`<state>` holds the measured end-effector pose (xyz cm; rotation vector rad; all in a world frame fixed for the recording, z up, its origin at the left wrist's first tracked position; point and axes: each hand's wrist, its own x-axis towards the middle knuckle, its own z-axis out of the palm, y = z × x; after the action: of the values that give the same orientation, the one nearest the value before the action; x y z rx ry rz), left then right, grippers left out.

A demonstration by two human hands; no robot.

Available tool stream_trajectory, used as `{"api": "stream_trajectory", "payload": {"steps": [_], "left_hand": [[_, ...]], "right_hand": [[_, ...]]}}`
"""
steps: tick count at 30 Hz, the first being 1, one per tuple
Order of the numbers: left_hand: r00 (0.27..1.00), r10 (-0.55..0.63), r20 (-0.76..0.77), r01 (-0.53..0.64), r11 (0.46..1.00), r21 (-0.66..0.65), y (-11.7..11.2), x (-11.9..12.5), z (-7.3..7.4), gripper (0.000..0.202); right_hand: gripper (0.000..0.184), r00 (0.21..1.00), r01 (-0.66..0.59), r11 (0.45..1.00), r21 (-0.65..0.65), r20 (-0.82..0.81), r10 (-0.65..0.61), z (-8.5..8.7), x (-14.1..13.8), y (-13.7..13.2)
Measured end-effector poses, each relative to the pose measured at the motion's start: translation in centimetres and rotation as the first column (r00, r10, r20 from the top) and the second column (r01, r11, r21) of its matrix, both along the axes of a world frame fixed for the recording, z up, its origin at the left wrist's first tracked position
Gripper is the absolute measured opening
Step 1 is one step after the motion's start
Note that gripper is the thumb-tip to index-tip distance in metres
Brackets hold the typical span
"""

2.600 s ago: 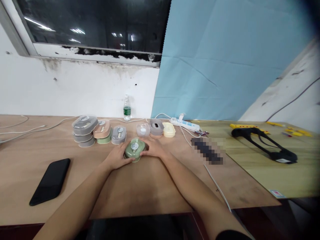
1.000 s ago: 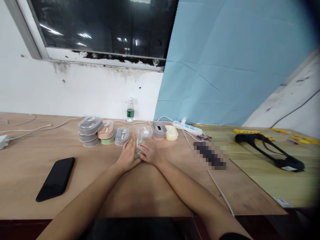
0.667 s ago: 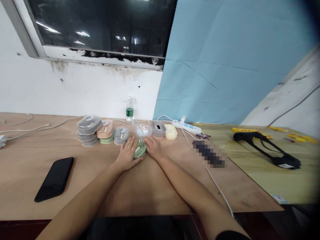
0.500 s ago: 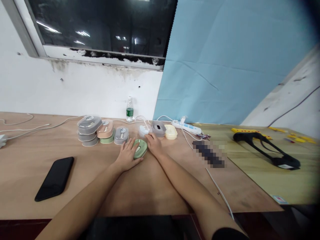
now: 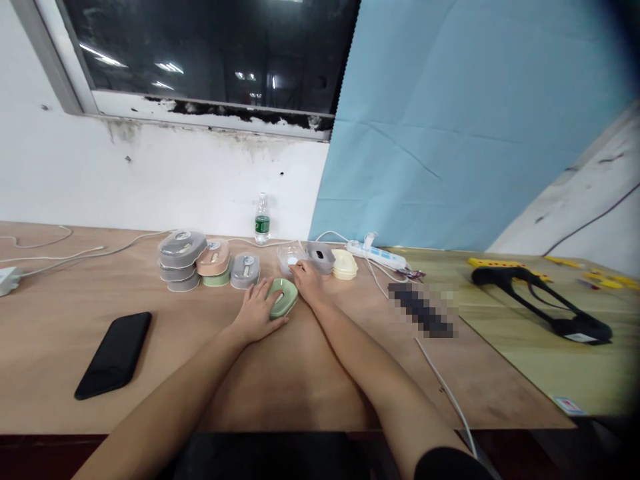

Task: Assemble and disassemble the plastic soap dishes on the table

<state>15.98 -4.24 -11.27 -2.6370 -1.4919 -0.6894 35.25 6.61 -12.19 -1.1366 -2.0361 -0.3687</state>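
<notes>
A green oval box base [image 5: 283, 297] lies on the wooden table [image 5: 280, 373]. My left hand [image 5: 254, 312] rests on its left side, fingers curved against it. My right hand [image 5: 306, 280] reaches past it to a clear plastic lid [image 5: 291, 257], with its fingertips on the lid's front edge. Just right of the lid stand a grey box [image 5: 321, 257] and a cream box [image 5: 344, 264]. Left of my hands sit closed boxes: a grey stack [image 5: 181, 259], a peach one on a green one [image 5: 214, 261], and a small grey one [image 5: 245, 269].
A black phone [image 5: 115, 354] lies at the left. A water bottle [image 5: 261, 219] stands by the wall. A white power strip [image 5: 376, 253] with cables, a blurred dark item [image 5: 419, 309] and a black strap device [image 5: 543, 299] lie to the right.
The clear lid has come off the green box; my right hand carried it back and set it down beside the grey box. My left hand stayed on the green base.
</notes>
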Motion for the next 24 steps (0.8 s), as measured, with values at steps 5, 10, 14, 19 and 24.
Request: {"api": "stream_trajectory", "payload": {"steps": [5,10,14,19,24], "left_hand": [[1.0,-0.011,0.011,0.011,1.0,-0.008,0.0,0.0,0.0,0.064],[1.0,-0.011,0.018,0.012,1.0,-0.01,-0.1,0.0,0.2,0.064],[1.0,-0.003,0.006,0.003,1.0,-0.015,-0.1,0.0,0.3,0.064],[0.998,0.049,0.025,-0.048,0.998,-0.031,-0.1,-0.5,0.3,0.071],[0.987,0.05,0.152,-0.034,0.994,-0.106,0.0,-1.1,0.4,0.07]], "right_hand": [[0.027,0.999,0.03,0.998,0.056,0.044,-0.032,-0.3,-0.1,0.8],[0.025,0.997,0.045,0.998,0.051,0.052,-0.048,-0.5,0.0,1.0],[0.026,0.999,0.015,1.0,0.019,0.035,-0.015,-0.2,0.0,0.6],[0.029,0.996,-0.043,0.999,0.011,-0.081,0.044,0.4,0.2,-0.7],[0.028,0.98,-0.111,0.994,-0.007,-0.165,0.108,0.9,0.7,-2.3]]}}
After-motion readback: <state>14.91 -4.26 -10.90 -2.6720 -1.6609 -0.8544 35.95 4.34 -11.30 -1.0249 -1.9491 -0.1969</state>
